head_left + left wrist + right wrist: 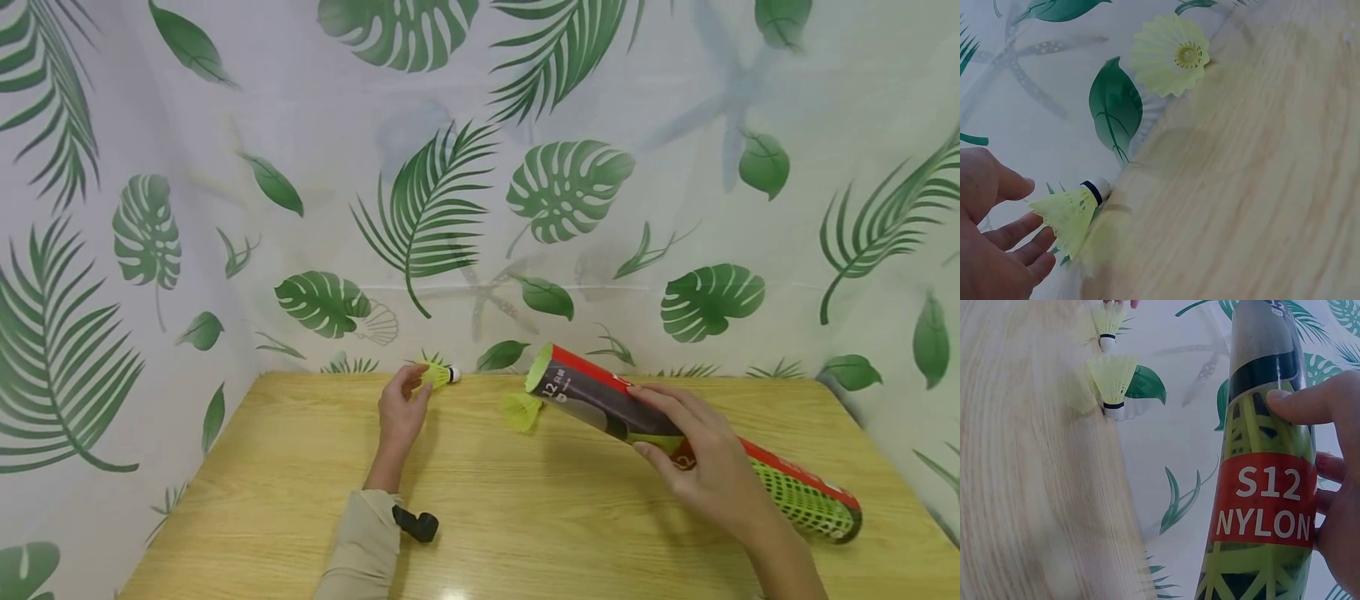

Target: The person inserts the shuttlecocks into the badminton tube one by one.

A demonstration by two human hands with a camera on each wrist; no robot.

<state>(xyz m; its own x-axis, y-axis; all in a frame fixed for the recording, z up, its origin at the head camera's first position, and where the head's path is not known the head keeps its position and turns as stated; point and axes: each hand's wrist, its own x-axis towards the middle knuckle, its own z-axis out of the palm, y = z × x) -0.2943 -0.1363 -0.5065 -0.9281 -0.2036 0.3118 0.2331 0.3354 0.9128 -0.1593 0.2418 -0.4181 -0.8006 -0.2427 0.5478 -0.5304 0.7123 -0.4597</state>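
Note:
My left hand [403,408] is at the skirt of a yellow shuttlecock [439,375], which lies on its side at the table's back edge. In the left wrist view, thumb and fingers stand apart around the skirt's rim; whether they touch it I cannot tell. My right hand [705,462] grips a long shuttlecock tube [585,392], tilted with its yellow-green end up and to the left. Its label reads "S12 NYLON" in the right wrist view, and yellow-green skirts show through its lower part. Another yellow shuttlecock [520,412] is just below the tube's upper end.
Both shuttlecocks are near the back edge of the wood-grain table [480,517]. A white cloth with green leaf prints [570,192] hangs behind the table and at its sides. A black strap device [416,524] is on my left wrist.

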